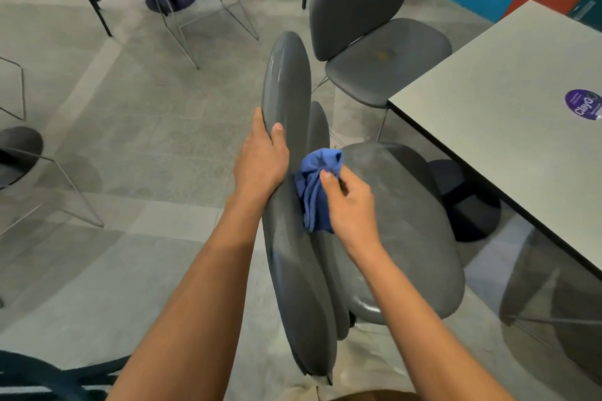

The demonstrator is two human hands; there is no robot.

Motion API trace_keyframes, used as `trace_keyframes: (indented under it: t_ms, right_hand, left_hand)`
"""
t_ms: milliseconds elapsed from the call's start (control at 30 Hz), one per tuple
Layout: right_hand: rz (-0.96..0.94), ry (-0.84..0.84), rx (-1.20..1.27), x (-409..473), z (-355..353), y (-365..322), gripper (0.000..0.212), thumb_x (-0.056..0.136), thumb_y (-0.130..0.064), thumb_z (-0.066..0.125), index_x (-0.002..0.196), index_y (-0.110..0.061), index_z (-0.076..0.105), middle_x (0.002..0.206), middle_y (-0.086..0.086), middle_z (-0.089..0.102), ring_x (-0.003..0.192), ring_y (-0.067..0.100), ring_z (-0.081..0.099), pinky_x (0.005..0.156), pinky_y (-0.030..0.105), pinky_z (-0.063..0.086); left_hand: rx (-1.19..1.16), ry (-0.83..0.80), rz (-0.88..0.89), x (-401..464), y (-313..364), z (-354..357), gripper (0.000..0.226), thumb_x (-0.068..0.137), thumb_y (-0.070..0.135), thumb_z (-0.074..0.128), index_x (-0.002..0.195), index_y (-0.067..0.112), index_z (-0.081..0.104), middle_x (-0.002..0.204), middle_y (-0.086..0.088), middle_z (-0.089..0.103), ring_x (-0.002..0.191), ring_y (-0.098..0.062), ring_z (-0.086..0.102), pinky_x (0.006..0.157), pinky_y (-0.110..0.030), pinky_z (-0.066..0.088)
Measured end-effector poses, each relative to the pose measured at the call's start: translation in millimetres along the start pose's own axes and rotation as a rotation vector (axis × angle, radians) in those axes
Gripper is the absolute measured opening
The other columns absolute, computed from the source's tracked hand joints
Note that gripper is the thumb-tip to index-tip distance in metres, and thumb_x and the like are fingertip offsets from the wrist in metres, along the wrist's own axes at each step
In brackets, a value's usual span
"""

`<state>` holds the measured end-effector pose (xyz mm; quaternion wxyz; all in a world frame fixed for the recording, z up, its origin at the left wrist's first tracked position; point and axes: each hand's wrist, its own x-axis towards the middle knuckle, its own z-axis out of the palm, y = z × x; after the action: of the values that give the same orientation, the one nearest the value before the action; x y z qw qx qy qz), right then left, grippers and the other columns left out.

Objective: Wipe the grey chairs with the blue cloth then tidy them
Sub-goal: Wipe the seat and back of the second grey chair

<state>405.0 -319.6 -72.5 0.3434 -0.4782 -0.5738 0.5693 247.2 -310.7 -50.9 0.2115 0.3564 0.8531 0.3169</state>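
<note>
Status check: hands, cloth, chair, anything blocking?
Left hand grips the chair backrest edge. Right hand pinches the blue cloth against the backrest's front. Table close on the right, not blocking.

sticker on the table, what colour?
Purple with white lettering; the round sticker on the grey table shows in the head view.
</note>
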Motion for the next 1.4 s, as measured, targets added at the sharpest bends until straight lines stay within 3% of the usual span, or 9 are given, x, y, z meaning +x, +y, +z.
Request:
trace_keyframes:
  t_ms: [200,400,533,633,733,800,967,1167,1400]
  right_hand:
    - [0.052,-0.056,-0.063,-29.3,27.5,5.0,0.045,0.098,-0.025,0.062,0.057,-0.030,0.043,0.053,-0.012,0.035,0.053,0.006,0.032,0.052,0.019,0.026]
    - [0.155,-0.113,-0.061,-51.5,27.8,8.4,0.049,0.100,-0.028,0.060,0.056,-0.030,0.040,0.054,-0.013,0.034,0.054,0.007,0.032,0.052,0.019,0.026]
    - [0.236,-0.095,-0.047,-1.0,50.3,19.4,0.038,0.102,-0.036,0.052,0.071,-0.014,0.050,0.063,-0.012,0.048,0.065,0.008,0.044,0.069,0.033,0.040]
    - [0.303,-0.136,-0.062,62.5,66.8,30.8,0.044,0.090,-0.055,0.043,0.101,-0.021,0.069,0.103,-0.003,0.071,0.100,0.018,0.063,0.098,0.044,0.048]
    - [0.376,-0.181,-0.021,120.1,74.7,33.2,0.065,0.081,-0.063,0.038,0.131,-0.030,0.062,0.131,-0.001,0.065,0.121,0.019,0.059,0.110,0.046,0.043]
    - [0.377,-0.199,-0.044,131.1,75.4,29.0,0.064,0.086,-0.061,0.036,0.137,-0.030,0.057,0.136,-0.002,0.062,0.124,0.019,0.057,0.112,0.047,0.041]
    - [0.389,-0.225,-0.030,64.0,63.4,39.0,0.041,0.089,-0.058,0.036,0.103,-0.034,0.066,0.114,-0.010,0.069,0.112,0.013,0.059,0.110,0.046,0.042]
    - [0.339,-0.159,0.002,127.6,76.9,42.0,0.049,0.085,-0.061,0.038,0.114,-0.033,0.065,0.116,-0.005,0.068,0.112,0.014,0.063,0.105,0.045,0.048]
    - [0.408,-0.159,0.060,224.6,91.0,57.6,0.071,0.088,-0.060,0.036,0.152,-0.028,0.041,0.150,0.000,0.050,0.135,0.021,0.050,0.115,0.048,0.038]
  left_hand:
    - [0.019,0.014,-0.030,8.2,-2.5,-1.5,0.060,0.108,0.045,0.034,0.163,0.026,0.019,0.146,-0.015,0.056,0.131,-0.038,0.052,0.104,-0.047,0.041]
    - [0.063,0.004,-0.037,19.6,-2.3,-2.4,0.061,0.107,0.046,0.033,0.163,0.027,0.017,0.139,-0.017,0.060,0.126,-0.040,0.055,0.099,-0.047,0.042]
    - [0.037,0.002,-0.029,19.0,-2.0,-2.5,0.061,0.108,0.045,0.033,0.163,0.027,0.016,0.143,-0.014,0.059,0.129,-0.039,0.054,0.102,-0.047,0.042]
    - [0.023,-0.011,-0.054,19.6,-1.5,-3.4,0.061,0.108,0.046,0.033,0.164,0.030,0.015,0.148,-0.013,0.054,0.133,-0.038,0.051,0.105,-0.046,0.040]
    - [0.013,-0.021,-0.070,22.1,-0.6,-3.2,0.060,0.108,0.046,0.032,0.164,0.032,0.014,0.151,-0.012,0.053,0.135,-0.037,0.050,0.107,-0.046,0.038]
    - [0.015,-0.027,-0.079,23.5,-1.0,-2.7,0.060,0.108,0.046,0.032,0.164,0.033,0.013,0.150,-0.013,0.054,0.134,-0.038,0.051,0.106,-0.046,0.039]
    - [0.020,-0.049,-0.102,34.7,1.0,-3.1,0.060,0.108,0.047,0.031,0.164,0.031,0.014,0.148,-0.014,0.054,0.133,-0.039,0.051,0.107,-0.045,0.039]
    - [0.043,-0.018,-0.073,50.6,4.7,1.4,0.057,0.109,0.045,0.032,0.160,0.019,0.027,0.142,-0.018,0.059,0.129,-0.041,0.053,0.102,-0.043,0.040]
    - [0.026,0.005,-0.057,51.8,0.7,4.5,0.056,0.108,0.047,0.032,0.158,0.022,0.030,0.138,-0.016,0.060,0.125,-0.040,0.055,0.096,-0.044,0.040]
